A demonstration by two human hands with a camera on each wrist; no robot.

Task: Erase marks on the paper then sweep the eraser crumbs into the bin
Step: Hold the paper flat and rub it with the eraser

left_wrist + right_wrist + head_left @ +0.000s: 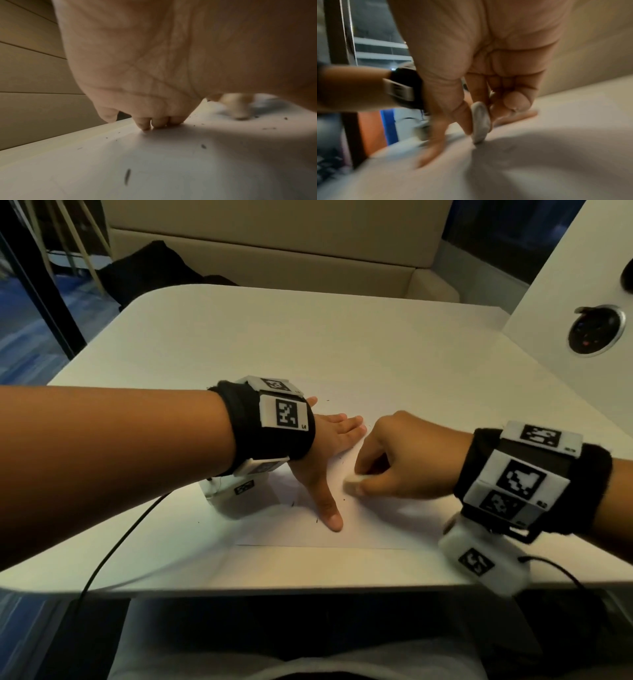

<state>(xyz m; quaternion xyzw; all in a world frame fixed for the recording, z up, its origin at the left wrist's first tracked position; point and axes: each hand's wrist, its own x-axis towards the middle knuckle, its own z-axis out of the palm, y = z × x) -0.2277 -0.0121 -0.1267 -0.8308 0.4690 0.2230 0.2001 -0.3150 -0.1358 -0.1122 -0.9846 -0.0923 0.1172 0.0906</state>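
A white sheet of paper [370, 529] lies on the white table [239, 344] in front of me. My left hand [332, 453] lies flat on the paper with fingers spread, pressing it down; its fingertips [159, 125] touch the sheet. My right hand [387, 460] pinches a small white eraser [354, 479] between thumb and fingers, with the eraser's [479, 124] lower edge on the paper just right of the left thumb. Dark eraser crumbs [127, 176] lie scattered over the paper and table. No bin is in view.
A black cable [113, 546] runs from the left wrist over the table's near edge. A white panel with a round socket [596, 332] stands at the right. A beige bench [274, 251] with a dark bag [154, 268] lies beyond the table.
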